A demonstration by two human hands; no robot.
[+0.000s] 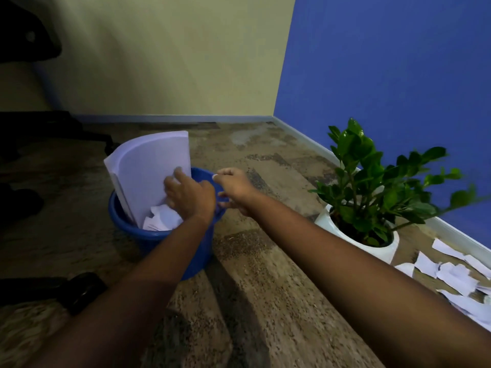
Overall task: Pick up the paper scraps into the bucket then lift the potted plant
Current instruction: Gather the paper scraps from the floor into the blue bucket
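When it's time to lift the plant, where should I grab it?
Hold the white pot by its round sides, low down, coming in from left and right. The leaves spread wide over the top on thin stems, so reaching from above would probably crush them.

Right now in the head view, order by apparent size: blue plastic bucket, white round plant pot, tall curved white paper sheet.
1. Blue plastic bucket.
2. Tall curved white paper sheet, close behind.
3. White round plant pot.
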